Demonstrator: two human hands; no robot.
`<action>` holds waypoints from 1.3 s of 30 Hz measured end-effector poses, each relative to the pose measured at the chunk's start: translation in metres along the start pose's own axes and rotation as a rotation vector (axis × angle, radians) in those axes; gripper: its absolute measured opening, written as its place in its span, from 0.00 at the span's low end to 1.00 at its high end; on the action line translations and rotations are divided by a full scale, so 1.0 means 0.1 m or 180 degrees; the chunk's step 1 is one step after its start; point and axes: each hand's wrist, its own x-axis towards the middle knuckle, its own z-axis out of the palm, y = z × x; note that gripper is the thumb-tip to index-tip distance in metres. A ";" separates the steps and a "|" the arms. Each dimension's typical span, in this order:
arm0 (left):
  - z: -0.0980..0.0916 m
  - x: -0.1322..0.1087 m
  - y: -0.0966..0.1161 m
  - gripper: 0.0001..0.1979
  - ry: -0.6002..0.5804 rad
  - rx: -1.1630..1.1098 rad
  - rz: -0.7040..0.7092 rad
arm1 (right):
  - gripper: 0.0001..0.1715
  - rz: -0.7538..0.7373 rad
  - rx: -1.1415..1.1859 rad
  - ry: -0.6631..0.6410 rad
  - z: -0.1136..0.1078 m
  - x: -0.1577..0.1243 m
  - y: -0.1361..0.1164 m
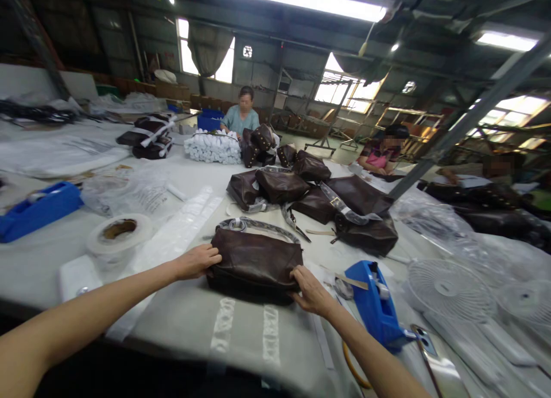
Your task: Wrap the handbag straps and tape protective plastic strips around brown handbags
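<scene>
A dark brown leather handbag (256, 263) lies flat on the white table (51, 237) in front of me, its wrapped strap curving behind it. My left hand (196, 261) rests on the bag's left end, fingers curled over the edge. At the bag's lower right corner, my right hand (310, 292) grips the edge with bent fingers. Both hands touch the same bag.
A pile of brown handbags (318, 200) sits behind. A blue tape dispenser (375, 303) stands right of my right hand, another blue dispenser (38, 209) at far left, a tape roll (118, 233) nearby. A white fan (451, 289) lies right. Two people sit across the table.
</scene>
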 end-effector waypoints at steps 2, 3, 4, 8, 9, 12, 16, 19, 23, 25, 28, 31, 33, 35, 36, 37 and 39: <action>0.01 -0.01 0.04 0.09 0.0005 -0.0045 0.0004 | 0.16 0.0052 -0.0011 -0.0063 -0.08 -0.07 0.00; 0.02 -0.01 0.06 0.09 0.0003 -0.0061 0.0014 | 0.17 0.0080 -0.0021 -0.0079 -0.11 -0.10 0.00; 0.04 0.00 0.08 0.09 -0.0002 -0.0071 0.0028 | 0.18 0.0103 -0.0028 -0.0085 -0.13 -0.13 0.01; 0.10 0.04 0.09 0.12 -0.0045 -0.0063 0.0060 | 0.16 0.0151 -0.0009 0.0001 -0.08 -0.22 0.08; 0.11 0.04 0.09 0.13 -0.0049 -0.0048 0.0043 | 0.13 0.0154 0.0003 0.0042 -0.03 -0.24 0.10; 0.19 0.04 0.12 0.15 -0.0034 0.0014 -0.0059 | 0.05 0.0187 0.0026 0.0221 0.18 -0.26 0.16; 0.34 0.00 0.24 0.15 0.0077 0.0149 -0.0299 | 0.08 0.0330 0.0008 0.0555 0.49 -0.26 0.20; 0.44 -0.04 0.30 0.14 0.0160 0.0230 -0.0429 | 0.10 0.0403 0.0007 0.0707 0.58 -0.26 0.21; 0.43 -0.07 0.28 0.14 0.0163 0.0252 -0.0498 | 0.09 0.0471 0.0014 0.0770 0.53 -0.27 0.20; 0.32 -0.06 0.27 0.13 0.0137 0.0247 -0.0516 | 0.09 0.0512 -0.0012 0.0765 0.48 -0.26 0.19; 0.06 0.02 0.33 0.09 0.0158 0.0290 -0.0608 | 0.09 0.0539 -0.0101 0.0713 0.42 -0.22 0.18; -0.18 0.21 0.53 0.21 0.0217 0.0476 -0.0600 | 0.08 0.0548 -0.0252 0.0642 0.35 -0.19 0.16; -0.24 0.37 0.68 0.24 0.0168 0.0585 -0.0426 | 0.06 0.0552 -0.0378 0.0587 0.29 -0.17 0.13; -0.21 0.51 0.79 0.18 0.0075 0.0591 -0.0239 | 0.08 0.0553 -0.0514 0.0517 0.20 -0.14 0.08; -0.18 0.57 0.81 0.15 0.0034 0.0565 -0.0175 | 0.12 0.0542 -0.0584 0.0472 0.15 -0.12 0.05; -0.14 0.61 0.82 0.14 0.0004 0.0534 -0.0132 | 0.15 0.0516 -0.0653 0.0420 0.10 -0.10 0.02; -0.07 0.67 0.81 0.15 -0.0035 0.0471 -0.0082 | 0.19 0.0417 -0.0786 0.0305 0.02 -0.03 -0.04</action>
